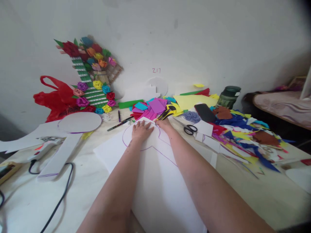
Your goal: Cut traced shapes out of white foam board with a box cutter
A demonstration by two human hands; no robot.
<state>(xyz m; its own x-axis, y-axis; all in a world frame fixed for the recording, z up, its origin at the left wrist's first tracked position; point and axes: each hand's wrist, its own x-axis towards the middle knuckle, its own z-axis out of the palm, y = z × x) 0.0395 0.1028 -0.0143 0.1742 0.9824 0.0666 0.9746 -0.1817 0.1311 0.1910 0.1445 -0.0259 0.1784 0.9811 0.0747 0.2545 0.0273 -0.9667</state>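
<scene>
Spanning the lower view, a pale, faintly marked counter (80,197) meets a grey-white wall (206,38) with "217" written on it; at far right stands a bed (284,103) with a patterned cover. From the left, the counter bears a paddle-shaped white cutout (80,122), a flower-trimmed decoration (96,94) by the wall, a pile of coloured paper (155,108), black-handled scissors (190,129), a dark phone (204,112) and mixed scraps (245,129).

The white board (155,187) lies flat at centre, beneath both forearms. Its purple outline has a rounded head at the far side; the stem's long axis slants nearer and rightward, toward the right forearm. The left hand (142,131) rests palm down inside the rounded head, fingers spread, grasping nothing. The right hand (163,124) has its fingers closed on a yellow-and-black cutter (168,112) at the board's far edge. The cutter's long axis is diagonal, its rear end up and right, its front end down and left; the blade is not discernible.

Containers noted: a red bag (57,97) at left, contents not visible; a dark green lidded bottle (229,97) at right, contents indeterminable.
</scene>
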